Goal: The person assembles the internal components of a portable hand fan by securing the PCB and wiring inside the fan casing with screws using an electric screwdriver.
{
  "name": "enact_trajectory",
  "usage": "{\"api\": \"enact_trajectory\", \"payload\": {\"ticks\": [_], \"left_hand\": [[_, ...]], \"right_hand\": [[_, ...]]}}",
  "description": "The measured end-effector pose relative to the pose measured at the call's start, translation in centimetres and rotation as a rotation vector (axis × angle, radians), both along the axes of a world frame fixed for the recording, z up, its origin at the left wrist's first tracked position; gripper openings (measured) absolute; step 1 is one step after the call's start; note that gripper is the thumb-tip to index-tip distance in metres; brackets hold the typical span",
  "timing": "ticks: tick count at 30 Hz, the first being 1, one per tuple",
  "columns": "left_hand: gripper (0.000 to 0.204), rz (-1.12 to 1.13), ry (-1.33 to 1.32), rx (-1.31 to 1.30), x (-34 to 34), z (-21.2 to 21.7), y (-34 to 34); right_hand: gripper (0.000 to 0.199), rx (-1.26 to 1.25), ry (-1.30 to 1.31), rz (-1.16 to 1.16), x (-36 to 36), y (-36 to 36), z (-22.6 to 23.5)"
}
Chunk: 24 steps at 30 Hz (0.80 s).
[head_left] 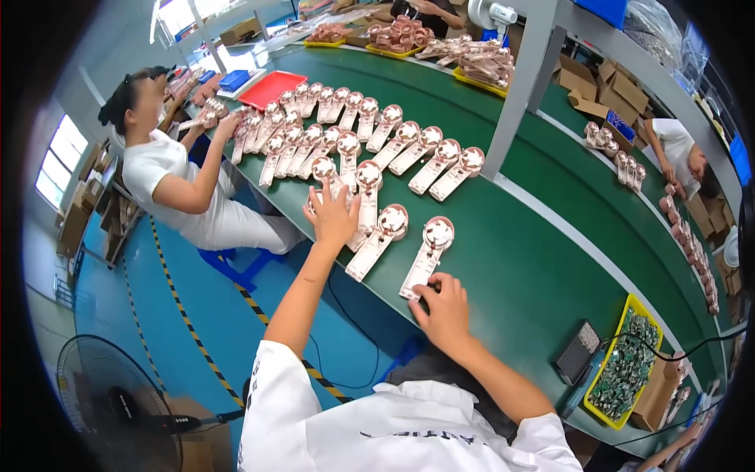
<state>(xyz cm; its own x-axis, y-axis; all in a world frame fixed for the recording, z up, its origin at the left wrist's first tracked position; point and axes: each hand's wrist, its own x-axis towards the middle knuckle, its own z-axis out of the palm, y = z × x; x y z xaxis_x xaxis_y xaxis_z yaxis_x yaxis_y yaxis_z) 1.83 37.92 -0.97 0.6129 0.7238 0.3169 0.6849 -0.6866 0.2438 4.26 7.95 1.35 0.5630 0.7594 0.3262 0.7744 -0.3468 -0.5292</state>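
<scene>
pink casings (368, 187) lie around the spread left hand (336, 220); the right hand (447, 313) touches another casing (425, 263), grip unclear.

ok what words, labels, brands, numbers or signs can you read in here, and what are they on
None can be quoted reliably.
White shirt: dark lettering across the front, broken up by folds.
Left sleeve: dark marks, too slanted to read.
Floor fan: pale mark at the hub, too small.
Pink part by the right hand: tiny marks on the handle, too small.
</scene>
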Motion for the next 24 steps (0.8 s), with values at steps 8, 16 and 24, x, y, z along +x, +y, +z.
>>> {"api": "enact_trajectory", "payload": {"ticks": [8, 16, 24], "left_hand": [[0.05, -0.244, -0.028, 0.039, -2.1, -0.6, 5.5], [0.044, -0.085, 0.221, 0.08, 0.9, 0.7, 4.1], [0.038, -0.128, 0.202, 0.041, 0.1, 0.9, 1.2]], "right_hand": [[0.049, 0.159, -0.125, 0.073, -1.2, 7.0, 1.2], [0.055, -0.016, -0.242, -0.01, -1.6, 13.2, -0.9], [0.044, -0.101, -0.278, -0.009, 0.4, 9.8, -1.7]]}}
